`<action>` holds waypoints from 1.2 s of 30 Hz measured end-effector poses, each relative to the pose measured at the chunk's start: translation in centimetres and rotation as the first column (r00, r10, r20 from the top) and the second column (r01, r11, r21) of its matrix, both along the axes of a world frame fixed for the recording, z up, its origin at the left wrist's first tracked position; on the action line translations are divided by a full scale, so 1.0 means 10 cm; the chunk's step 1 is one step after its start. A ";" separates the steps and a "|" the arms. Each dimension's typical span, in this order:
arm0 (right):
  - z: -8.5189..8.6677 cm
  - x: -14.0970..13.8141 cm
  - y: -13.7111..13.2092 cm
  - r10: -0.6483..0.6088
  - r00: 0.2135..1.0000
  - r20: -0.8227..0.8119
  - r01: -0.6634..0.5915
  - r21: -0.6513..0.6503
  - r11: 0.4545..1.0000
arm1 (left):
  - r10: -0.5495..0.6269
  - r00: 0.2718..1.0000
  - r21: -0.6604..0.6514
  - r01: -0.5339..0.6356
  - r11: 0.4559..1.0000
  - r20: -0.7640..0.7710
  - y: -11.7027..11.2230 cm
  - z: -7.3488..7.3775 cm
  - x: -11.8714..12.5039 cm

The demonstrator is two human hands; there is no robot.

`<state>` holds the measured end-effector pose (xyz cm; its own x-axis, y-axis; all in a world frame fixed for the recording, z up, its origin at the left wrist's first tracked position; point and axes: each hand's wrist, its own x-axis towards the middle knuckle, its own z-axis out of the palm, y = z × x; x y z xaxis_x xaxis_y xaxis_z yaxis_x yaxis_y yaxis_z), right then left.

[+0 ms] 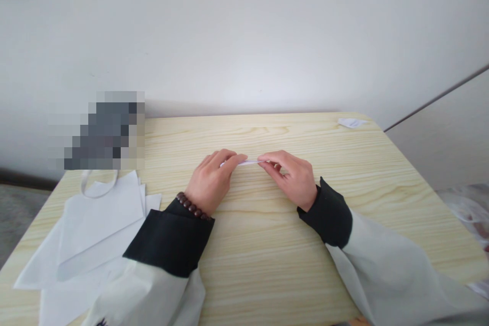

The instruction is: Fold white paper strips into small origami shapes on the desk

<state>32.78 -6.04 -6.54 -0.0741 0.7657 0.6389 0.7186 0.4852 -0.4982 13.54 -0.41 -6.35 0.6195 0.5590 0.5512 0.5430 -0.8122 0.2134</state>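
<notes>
Both of my hands hold a narrow, folded piece of white paper [250, 162] just over the middle of the table. My left hand [214, 175], with a dark bead bracelet [193, 206] at the wrist, has its fingers closed on the left end, covering much of it. My right hand [292, 175] pinches the right end between thumb and fingertips. Only a short white strip shows between the two hands, so the paper's full shape is hidden.
Several loose white paper sheets [103, 224] overlap at the table's left, with a white paper ring [99, 196] on top. Behind them is a blurred dark object [101, 135]. A small folded white paper piece [351, 123] lies at the back right corner of the wooden table [267, 265].
</notes>
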 end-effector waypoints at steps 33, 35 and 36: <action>0.03 -0.02 -0.02 0.064 0.991 -0.115 -0.072 -0.072 0.995 | 0.128 0.917 -0.649 0.164 0.743 0.378 -0.23 0.19 0.14; 0.03 -0.02 -0.02 0.069 0.988 -0.138 -0.081 -0.085 0.993 | 0.164 0.899 -0.724 0.207 0.658 0.406 -0.25 0.19 0.15; 0.03 -0.02 -0.02 0.077 0.985 -0.152 -0.091 -0.092 0.992 | 0.183 0.891 -0.744 0.216 0.632 0.414 -0.25 0.20 0.15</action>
<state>32.60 -6.21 -6.19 -0.0512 0.8204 0.5695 0.5923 0.4841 -0.6441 15.05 -2.91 -4.38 0.4537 0.8817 0.1296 0.2235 -0.2533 0.9412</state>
